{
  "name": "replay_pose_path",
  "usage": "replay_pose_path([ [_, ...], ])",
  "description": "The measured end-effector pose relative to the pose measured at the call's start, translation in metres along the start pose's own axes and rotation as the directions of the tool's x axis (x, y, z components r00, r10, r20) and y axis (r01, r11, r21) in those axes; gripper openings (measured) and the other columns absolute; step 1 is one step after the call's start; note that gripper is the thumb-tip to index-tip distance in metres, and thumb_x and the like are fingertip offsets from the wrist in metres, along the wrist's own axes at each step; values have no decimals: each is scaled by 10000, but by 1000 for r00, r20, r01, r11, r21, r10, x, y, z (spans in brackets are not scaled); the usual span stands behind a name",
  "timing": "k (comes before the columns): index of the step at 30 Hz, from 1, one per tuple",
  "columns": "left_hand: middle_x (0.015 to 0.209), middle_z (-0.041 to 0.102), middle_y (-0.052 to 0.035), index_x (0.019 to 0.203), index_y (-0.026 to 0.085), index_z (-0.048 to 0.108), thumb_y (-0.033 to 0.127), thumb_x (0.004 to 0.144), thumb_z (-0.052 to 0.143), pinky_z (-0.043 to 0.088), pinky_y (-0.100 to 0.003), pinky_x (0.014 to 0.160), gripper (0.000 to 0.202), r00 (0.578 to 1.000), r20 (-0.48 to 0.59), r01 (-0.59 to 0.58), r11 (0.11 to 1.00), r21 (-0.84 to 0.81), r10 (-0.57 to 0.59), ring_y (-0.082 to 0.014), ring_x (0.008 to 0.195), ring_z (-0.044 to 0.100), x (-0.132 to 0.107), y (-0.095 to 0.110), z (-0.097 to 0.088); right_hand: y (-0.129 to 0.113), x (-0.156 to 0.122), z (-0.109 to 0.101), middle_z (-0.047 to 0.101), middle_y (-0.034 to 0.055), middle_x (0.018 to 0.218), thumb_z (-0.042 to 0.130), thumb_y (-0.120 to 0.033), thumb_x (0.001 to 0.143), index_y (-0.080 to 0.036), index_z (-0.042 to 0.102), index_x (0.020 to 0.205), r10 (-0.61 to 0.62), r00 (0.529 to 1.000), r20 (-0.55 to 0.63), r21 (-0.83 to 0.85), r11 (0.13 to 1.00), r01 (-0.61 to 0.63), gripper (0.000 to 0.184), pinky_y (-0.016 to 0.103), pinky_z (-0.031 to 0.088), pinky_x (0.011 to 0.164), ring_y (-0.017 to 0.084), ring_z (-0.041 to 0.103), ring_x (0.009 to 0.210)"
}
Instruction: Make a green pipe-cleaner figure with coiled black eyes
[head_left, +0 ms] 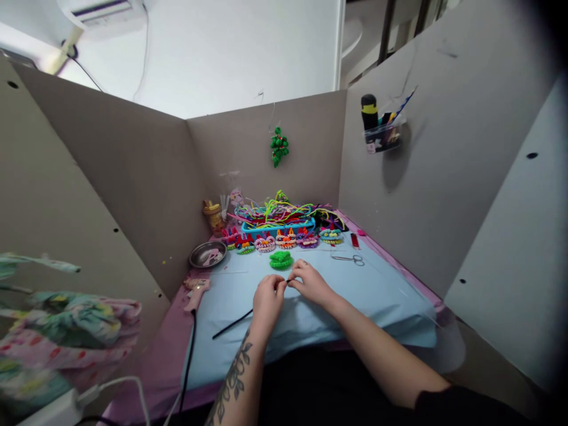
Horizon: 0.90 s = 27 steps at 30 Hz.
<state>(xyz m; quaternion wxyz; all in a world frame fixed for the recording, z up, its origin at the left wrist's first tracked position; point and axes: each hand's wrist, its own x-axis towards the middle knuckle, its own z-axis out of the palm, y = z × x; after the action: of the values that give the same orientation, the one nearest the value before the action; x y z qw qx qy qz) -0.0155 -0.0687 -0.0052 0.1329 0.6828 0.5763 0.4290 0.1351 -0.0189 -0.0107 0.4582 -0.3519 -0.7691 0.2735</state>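
At the centre of the frame we find a black strip (232,323) pinched between two hands. The left hand (268,294) has thumb and fingers closed on it, and the right hand (309,283) meets it at the short dark bit between the fingertips, also in a closed pinch. We judge that holding it so near the tip gives fine control, while the long tail trails free toward the lower left of the left hand, out of the way.

Just above the hands sits a green piece (281,260), untouched, perhaps kept close so that it is easy to check against. Behind it, figures (286,239) stand in a row before the blue basket (252,230) of bright strands; lined up like that, we suppose, they stay in sight and leave the front of the cloth (355,299) for handwork.

Right of centre lie the scissors (349,259), handles to the right, which seems handy for the right hand. On the left, the glue gun (196,290) rests near the table's edge below the bowl (196,257), its cord (191,349) running down the frame, probably to keep it clear of both forearms
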Motion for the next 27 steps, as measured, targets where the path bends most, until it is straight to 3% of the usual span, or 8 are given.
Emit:
replay_pose_path([
  [9, 638, 561, -1, 634, 182, 580, 250, 786, 522, 357, -255, 631, 176, 999, -29, 28, 996, -85, -31, -147, 642, 510, 0, 8, 2, -1, -2, -2, 488, 4, 752, 638, -187, 654, -188, 609, 573, 103, 991, -84, 252, 964, -79, 86, 283, 370, 629, 151, 486, 692],
  [15, 594, 544, 16, 645, 172, 581, 275, 794, 510, 368, -239, 594, 194, 995, -72, 60, 978, -199, -76, -130, 600, 497, -1, 15, 6, -8, -3, 9, 485, 4, 732, 652, -251, 628, -189, 583, 535, 214, 959, -184, 467, 878, -106, 131, 290, 370, 678, 160, 473, 732],
  [18, 596, 554, 15, 646, 170, 578, 282, 795, 508, 383, -235, 596, 199, 991, -97, 67, 964, -258, -95, -128, 602, 503, -2, 18, 9, -9, -3, 20, 474, -4, 698, 643, -280, 627, -189, 551, 541, 306, 928, -211, 567, 812, -139, 155, 270, 350, 592, 134, 432, 638],
  [22, 626, 588, 1, 661, 168, 578, 284, 799, 495, 405, -236, 606, 199, 984, -126, 77, 944, -322, -123, -133, 623, 527, -3, 23, 14, -9, -3, 35, 440, -22, 588, 631, -355, 630, -197, 521, 580, 415, 895, -161, 676, 707, -207, 199, 257, 309, 490, 106, 361, 500],
  [27, 620, 603, -7, 670, 159, 594, 320, 781, 509, 423, -243, 600, 213, 978, -122, 113, 924, -365, -168, -138, 610, 539, 1, 15, 10, -10, -3, 40, 519, 9, 594, 643, -413, 635, -195, 574, 648, 463, 883, -83, 695, 662, -282, 229, 249, 354, 497, 128, 459, 541],
])
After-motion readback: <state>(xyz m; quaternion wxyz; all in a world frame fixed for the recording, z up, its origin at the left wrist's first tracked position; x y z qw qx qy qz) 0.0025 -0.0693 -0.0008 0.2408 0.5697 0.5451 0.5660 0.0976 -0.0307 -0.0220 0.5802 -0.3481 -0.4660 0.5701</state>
